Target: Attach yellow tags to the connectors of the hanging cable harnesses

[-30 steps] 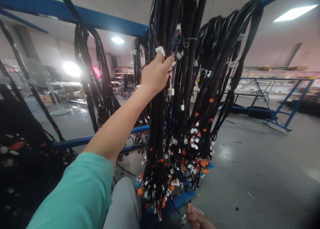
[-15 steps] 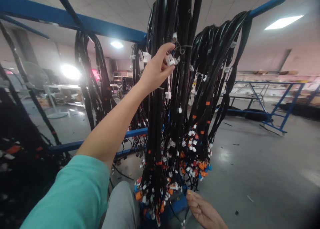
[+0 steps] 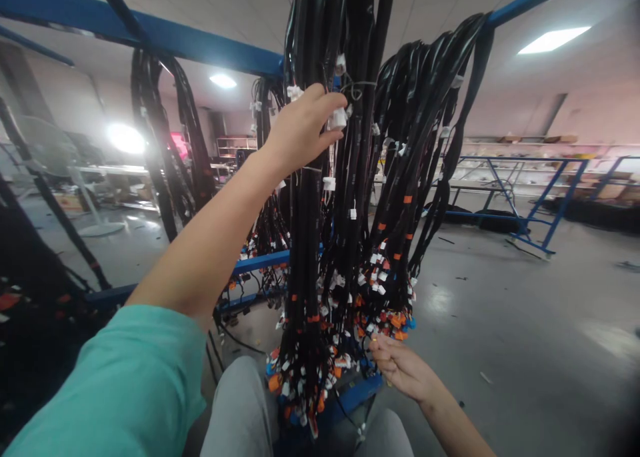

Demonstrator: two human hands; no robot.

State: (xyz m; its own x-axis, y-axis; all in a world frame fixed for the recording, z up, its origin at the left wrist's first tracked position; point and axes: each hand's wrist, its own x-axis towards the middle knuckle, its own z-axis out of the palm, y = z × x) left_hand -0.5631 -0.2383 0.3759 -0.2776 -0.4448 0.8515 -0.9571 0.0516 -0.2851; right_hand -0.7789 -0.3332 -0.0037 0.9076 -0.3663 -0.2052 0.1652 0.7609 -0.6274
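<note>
Hanging from a blue rack beam [image 3: 150,34] overhead, a thick bundle of black wire harnesses [image 3: 325,230] fills the middle of the view, its cables running straight down to a cluster of white and orange connectors [image 3: 320,370] at the lower ends. High on the bundle, a small white connector [image 3: 339,118] sits pinched between the thumb and fingers [image 3: 334,101] of the left hand [image 3: 300,130]; that arm reaches up and forward from a teal sleeve [image 3: 125,390] at the lower left. The connector lies right against the black cables, at about the height of a pale tie [image 3: 361,85] looped around them. More white tags dot the cables just below the left hand.

Low in the view, the right hand [image 3: 403,370] reaches toward the bottom of the bundle, its fingertips [image 3: 376,342] drawn together at the dangling connectors near an orange one [image 3: 397,320]. Whether they grip a plug or only touch the cluster, I cannot tell.

A second sheaf of black harnesses [image 3: 430,124] drapes over another blue beam to the right, and a further one [image 3: 165,144] hangs to the left, behind the arm. Grey trousers [image 3: 240,410] show at the bottom edge. Beyond lies a grey floor [image 3: 525,324] with a blue frame [image 3: 540,210] standing well off to the right, and a fan [image 3: 60,170] in the background at left.
</note>
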